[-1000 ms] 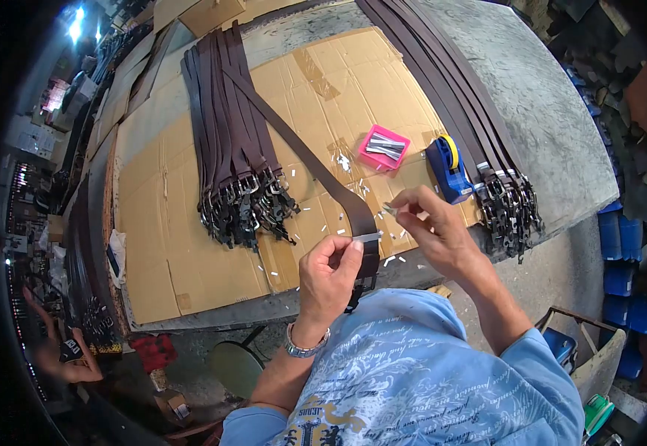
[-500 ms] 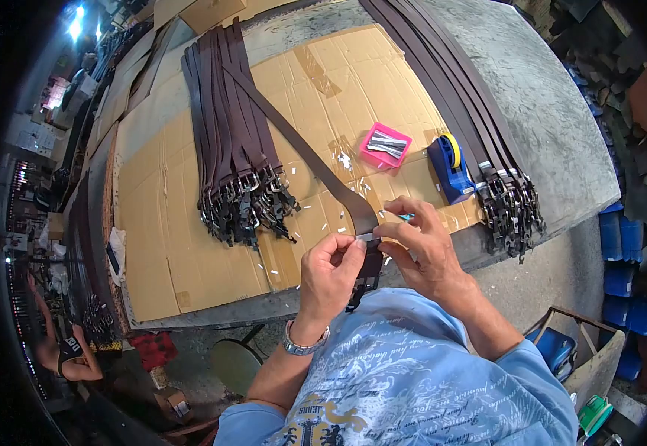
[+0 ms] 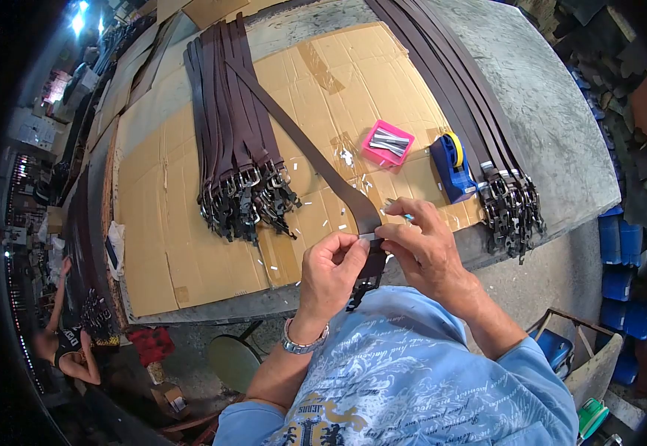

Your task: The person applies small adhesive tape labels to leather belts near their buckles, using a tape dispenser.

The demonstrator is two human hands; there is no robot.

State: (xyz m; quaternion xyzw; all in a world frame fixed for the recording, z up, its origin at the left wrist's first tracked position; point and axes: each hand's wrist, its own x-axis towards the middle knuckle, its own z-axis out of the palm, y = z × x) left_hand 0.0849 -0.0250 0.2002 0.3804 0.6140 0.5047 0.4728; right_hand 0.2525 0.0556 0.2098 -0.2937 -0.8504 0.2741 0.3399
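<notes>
A long dark brown belt (image 3: 316, 160) runs diagonally across the cardboard sheet (image 3: 167, 223) toward me, its buckle end hanging over the table edge. My left hand (image 3: 329, 273) pinches that belt near its buckle end, thumb and fingers on a small white strip across the leather. My right hand (image 3: 424, 249) meets it from the right, fingertips pressing the same strip onto the belt, with a small light-blue piece between its fingers.
A pile of brown belts (image 3: 234, 141) with metal buckles lies left of centre, another row of belts (image 3: 479, 126) at the right. A pink tray (image 3: 387, 143) and a blue tape dispenser (image 3: 451, 169) stand between. Small white scraps litter the cardboard. Another person (image 3: 67, 349) crouches at far left.
My right hand came down and left from the air to meet my left hand on the belt. The left hand kept its hold. The person at left raised an arm.
</notes>
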